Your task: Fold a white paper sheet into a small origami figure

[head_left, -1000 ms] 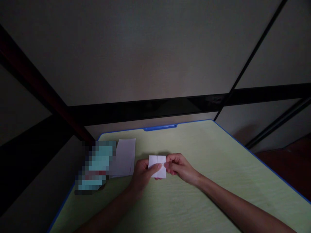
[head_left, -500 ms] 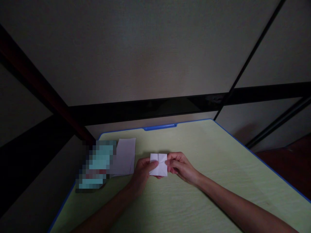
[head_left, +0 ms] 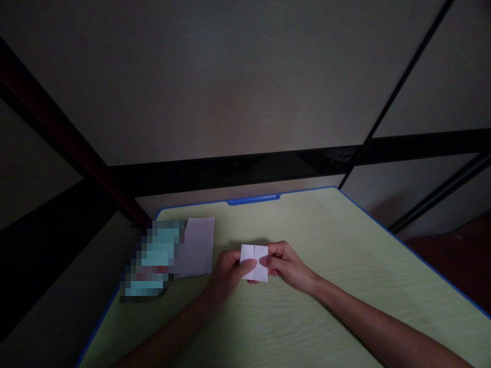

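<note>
A small square of folded white paper [head_left: 254, 251] is held up between my two hands, its creases and a centre slit showing on the upper face. My left hand [head_left: 229, 270] grips its left side, thumb on top and fingers mostly hidden beneath. On the right side my right hand [head_left: 286, 263] pinches it, with the thumb lying on the face close to the middle. The two thumbtips are a short gap apart. Beneath the paper is the pale yellow-green table [head_left: 307, 220].
Loose white paper sheets [head_left: 195, 245] lie on the table to the left. Beside them is a pixelated turquoise item [head_left: 153, 260]. A blue strip [head_left: 253, 200] is set into the table's far edge, and cabinet panels [head_left: 238, 92] stand behind it.
The folded paper has shifted slightly right and towards me. My right thumb has moved from the paper's right edge inward onto its face.
</note>
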The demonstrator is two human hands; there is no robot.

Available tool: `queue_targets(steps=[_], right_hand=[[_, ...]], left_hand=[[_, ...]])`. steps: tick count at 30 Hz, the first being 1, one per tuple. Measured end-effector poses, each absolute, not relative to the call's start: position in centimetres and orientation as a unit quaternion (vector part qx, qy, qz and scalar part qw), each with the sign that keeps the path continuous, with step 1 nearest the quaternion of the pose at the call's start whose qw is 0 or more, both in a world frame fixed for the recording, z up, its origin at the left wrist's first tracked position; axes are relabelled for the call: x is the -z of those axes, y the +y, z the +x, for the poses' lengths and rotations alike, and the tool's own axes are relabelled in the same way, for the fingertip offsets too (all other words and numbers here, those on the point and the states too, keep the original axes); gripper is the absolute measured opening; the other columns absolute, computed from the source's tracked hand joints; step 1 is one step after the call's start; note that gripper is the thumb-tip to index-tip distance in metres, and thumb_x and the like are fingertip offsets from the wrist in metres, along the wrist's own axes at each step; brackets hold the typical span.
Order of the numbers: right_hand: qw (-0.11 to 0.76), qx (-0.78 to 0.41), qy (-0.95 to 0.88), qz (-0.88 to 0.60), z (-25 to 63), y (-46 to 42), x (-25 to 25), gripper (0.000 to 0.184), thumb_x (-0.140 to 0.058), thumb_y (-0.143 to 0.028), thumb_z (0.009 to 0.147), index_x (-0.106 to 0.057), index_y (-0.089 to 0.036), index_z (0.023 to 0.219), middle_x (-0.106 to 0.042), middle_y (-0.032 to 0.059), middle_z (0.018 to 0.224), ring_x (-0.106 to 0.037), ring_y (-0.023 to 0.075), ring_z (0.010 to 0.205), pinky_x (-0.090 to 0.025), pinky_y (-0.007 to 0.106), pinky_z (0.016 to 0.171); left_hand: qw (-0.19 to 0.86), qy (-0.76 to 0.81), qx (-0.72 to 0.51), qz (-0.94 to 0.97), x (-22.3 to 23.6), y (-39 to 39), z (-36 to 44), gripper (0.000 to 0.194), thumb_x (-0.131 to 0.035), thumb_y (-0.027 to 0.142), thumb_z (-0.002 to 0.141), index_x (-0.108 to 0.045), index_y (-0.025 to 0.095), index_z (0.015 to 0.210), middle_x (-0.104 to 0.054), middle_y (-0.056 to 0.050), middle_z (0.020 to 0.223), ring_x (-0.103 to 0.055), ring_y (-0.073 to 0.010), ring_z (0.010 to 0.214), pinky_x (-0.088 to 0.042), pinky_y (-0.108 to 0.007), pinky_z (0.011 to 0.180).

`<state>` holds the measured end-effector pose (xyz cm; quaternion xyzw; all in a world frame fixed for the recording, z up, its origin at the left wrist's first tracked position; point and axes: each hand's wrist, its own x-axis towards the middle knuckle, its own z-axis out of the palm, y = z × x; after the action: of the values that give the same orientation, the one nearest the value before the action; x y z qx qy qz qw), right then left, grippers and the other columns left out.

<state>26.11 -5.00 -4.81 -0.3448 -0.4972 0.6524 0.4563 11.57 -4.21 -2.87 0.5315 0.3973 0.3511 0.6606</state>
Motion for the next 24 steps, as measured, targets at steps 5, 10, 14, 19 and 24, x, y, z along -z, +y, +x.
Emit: queue_targets(steps=[5, 10, 14, 19, 24], right_hand=[[0.468, -0.681, -0.468, -0.314, 26.15, -5.44, 4.77, 0.010, -0.052, -0.014, 0.063, -0.059, -0.009, 0.058, -0.055, -0.0003, 0.044, -0.046, 0.0067, 0.038, -0.022, 0.017, 0.036], [0.467, -0.680, -0.449, -0.344, 26.06, -5.24, 4.85, 0.011, -0.058, -0.019, 0.062, -0.058, -0.009, 0.058, -0.055, -0.0003, 0.046, -0.040, 0.0040, 0.036, -0.020, 0.017, 0.035], [0.460, -0.650, -0.492, -0.352, 25.87, -5.27, 4.54, 0.016, -0.059, -0.023, 0.064, -0.058, -0.009, 0.057, -0.056, -0.0005, 0.045, -0.035, 0.0027, 0.034, -0.019, 0.016, 0.034], [0.457, -0.647, -0.504, -0.344, 25.64, -5.79, 4.16, 0.016, -0.056, -0.024, 0.066, -0.058, -0.009, 0.060, -0.058, 0.0017, 0.047, -0.049, 0.0089, 0.043, -0.030, 0.019, 0.041], [0.462, -0.626, -0.508, -0.370, 25.69, -5.59, 4.41, 0.019, -0.058, -0.027, 0.066, -0.056, -0.010, 0.058, -0.051, -0.0020, 0.043, -0.039, 0.0047, 0.036, -0.024, 0.017, 0.036]], left_hand=[[0.704, 0.367, -0.336, 0.507, 3.36, -4.25, 11.62, 0.020, -0.058, 0.028, 0.059, -0.063, 0.009, 0.059, -0.058, -0.003, 0.047, -0.050, -0.0113, 0.042, -0.038, -0.021, 0.043], [0.703, 0.370, -0.372, 0.480, 3.64, -3.95, 11.37, 0.020, -0.057, 0.029, 0.060, -0.061, 0.010, 0.058, -0.060, -0.004, 0.049, -0.051, -0.0119, 0.043, -0.039, -0.022, 0.042], [0.647, 0.391, -0.362, 0.545, 3.12, -4.00, 11.29, 0.023, -0.056, 0.030, 0.061, -0.059, 0.009, 0.051, -0.056, -0.002, 0.043, -0.048, -0.0101, 0.040, -0.037, -0.021, 0.042], [0.636, 0.387, -0.339, 0.575, 2.90, -4.31, 11.59, 0.025, -0.055, 0.032, 0.062, -0.060, 0.009, 0.054, -0.056, -0.003, 0.044, -0.049, -0.0110, 0.042, -0.037, -0.021, 0.043], [0.635, 0.396, -0.354, 0.561, 3.19, -3.97, 11.39, 0.022, -0.057, 0.030, 0.061, -0.060, 0.009, 0.056, -0.056, -0.002, 0.045, -0.048, -0.0102, 0.042, -0.036, -0.019, 0.040]])
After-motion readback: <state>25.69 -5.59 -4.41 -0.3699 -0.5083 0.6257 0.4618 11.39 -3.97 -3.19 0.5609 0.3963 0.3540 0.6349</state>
